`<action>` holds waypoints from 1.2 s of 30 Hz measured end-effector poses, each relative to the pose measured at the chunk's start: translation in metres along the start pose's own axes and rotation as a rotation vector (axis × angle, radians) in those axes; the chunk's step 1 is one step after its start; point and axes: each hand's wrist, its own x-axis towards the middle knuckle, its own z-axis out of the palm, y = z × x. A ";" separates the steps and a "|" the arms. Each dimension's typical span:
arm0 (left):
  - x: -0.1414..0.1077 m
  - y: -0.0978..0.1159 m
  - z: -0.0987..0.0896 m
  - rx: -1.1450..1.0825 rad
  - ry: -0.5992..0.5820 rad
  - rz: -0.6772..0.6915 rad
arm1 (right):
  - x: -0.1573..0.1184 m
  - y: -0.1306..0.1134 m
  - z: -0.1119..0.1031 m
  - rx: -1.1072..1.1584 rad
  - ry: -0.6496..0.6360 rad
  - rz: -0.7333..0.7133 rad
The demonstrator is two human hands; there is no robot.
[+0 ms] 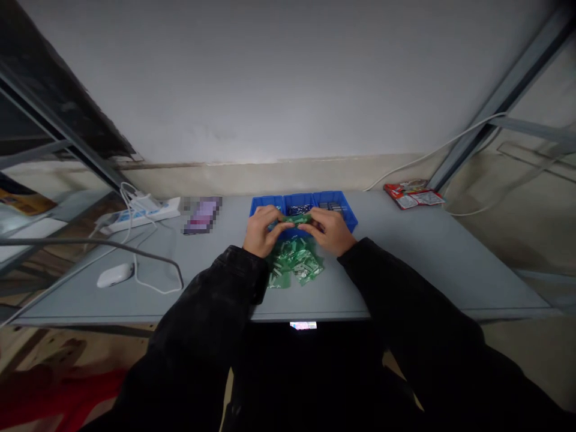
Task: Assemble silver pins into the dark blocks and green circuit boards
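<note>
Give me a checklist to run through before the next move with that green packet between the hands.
1. The green packet is held by both the left hand and the right hand: ok.
2. The packet is above the blue parts tray: ok.
3. The pile of green packets lies in front of the tray: ok.
4. The middle compartment holds dark parts: ok.
5. Left compartment's contents: cannot tell, the left hand hides them.
6. Held packet's contents: cannot tell, the hands cover it.
</note>
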 end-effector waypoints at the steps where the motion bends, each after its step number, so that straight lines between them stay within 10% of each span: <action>1: 0.000 -0.001 0.000 0.006 -0.008 -0.005 | -0.001 0.001 0.001 -0.018 0.000 0.014; 14: 0.001 0.002 -0.002 -0.053 0.110 -0.129 | -0.003 -0.008 0.006 0.056 -0.019 0.167; 26: -0.002 0.000 0.000 0.012 -0.130 -0.061 | -0.003 -0.014 0.008 0.162 -0.031 0.172; 36: -0.005 -0.001 0.003 0.014 -0.069 -0.048 | 0.002 -0.015 0.006 0.157 0.029 0.171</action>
